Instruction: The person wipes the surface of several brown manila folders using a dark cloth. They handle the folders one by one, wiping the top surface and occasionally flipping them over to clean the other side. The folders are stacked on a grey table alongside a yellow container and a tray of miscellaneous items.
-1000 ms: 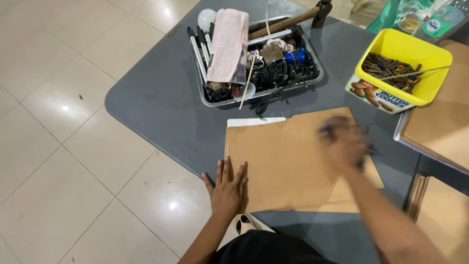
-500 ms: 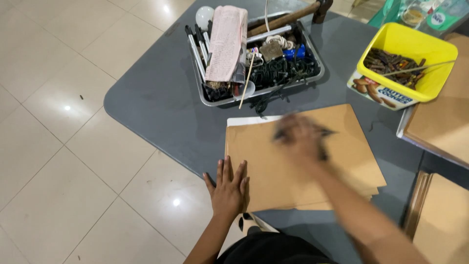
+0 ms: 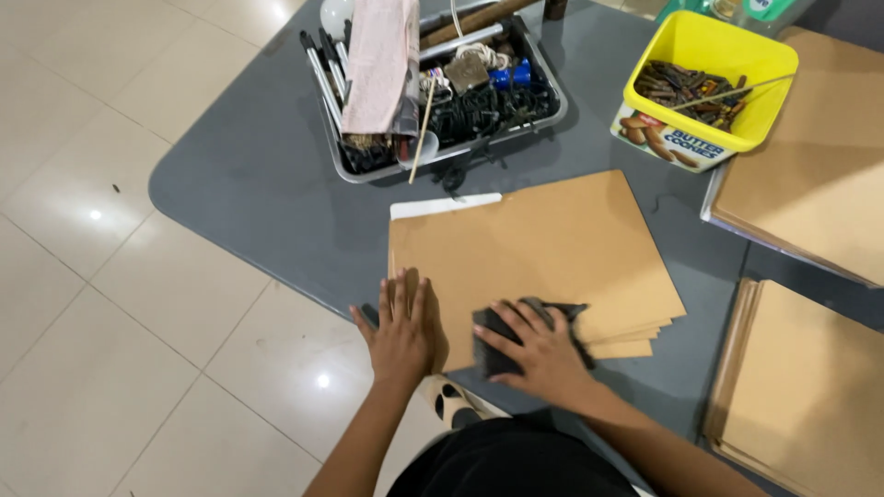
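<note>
Yellow tub (image 3: pixel 714 55) with pictured label (image 3: pixel 665 140), far right

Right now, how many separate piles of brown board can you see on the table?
3. One pile lies under both hands, one sits at the far right beside the yellow tub, one at the near right. More may lie out of frame.

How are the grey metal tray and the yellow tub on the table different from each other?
The grey metal tray is shallow and wide; the yellow tub is deeper and smaller. The tray holds mixed things: pens, a pink cloth, dark cords. The tub holds only small brown pieces and a thin stick. Both stand open on the grey table.
</note>
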